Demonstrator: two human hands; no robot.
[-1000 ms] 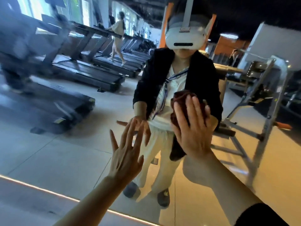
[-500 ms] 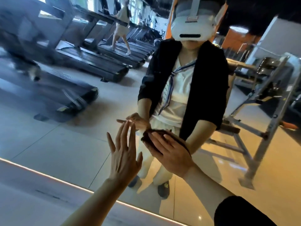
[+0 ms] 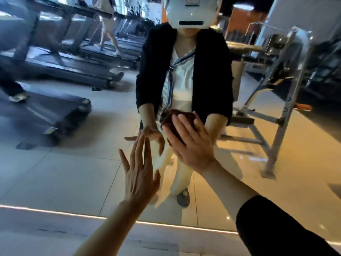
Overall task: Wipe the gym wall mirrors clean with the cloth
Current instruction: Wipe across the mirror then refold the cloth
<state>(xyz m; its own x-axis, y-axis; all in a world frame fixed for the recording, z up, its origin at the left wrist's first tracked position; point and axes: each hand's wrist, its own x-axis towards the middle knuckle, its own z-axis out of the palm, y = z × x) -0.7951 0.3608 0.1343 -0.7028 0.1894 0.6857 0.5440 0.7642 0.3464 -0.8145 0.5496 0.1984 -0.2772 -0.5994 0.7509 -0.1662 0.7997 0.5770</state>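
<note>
A crumpled dark maroon cloth (image 3: 176, 124) lay bunched against the large wall mirror (image 3: 64, 163), well above its lit bottom edge, pressed flat by the right hand (image 3: 191, 145) with straight fingers, while the left hand (image 3: 140, 174) touched the glass, fingers extended.

1. The mirror (image 3: 55, 172) stood straight ahead, with the lit strip (image 3: 73, 214) along its foot.
2. The left hand (image 3: 140, 174) lay flat against the glass, low and left of the right hand (image 3: 191, 145).
3. The cloth (image 3: 177, 119) sat between the right hand and the mirror.
4. In the reflection, treadmills (image 3: 73, 71) stood left and a rack (image 3: 276, 89) right.
</note>
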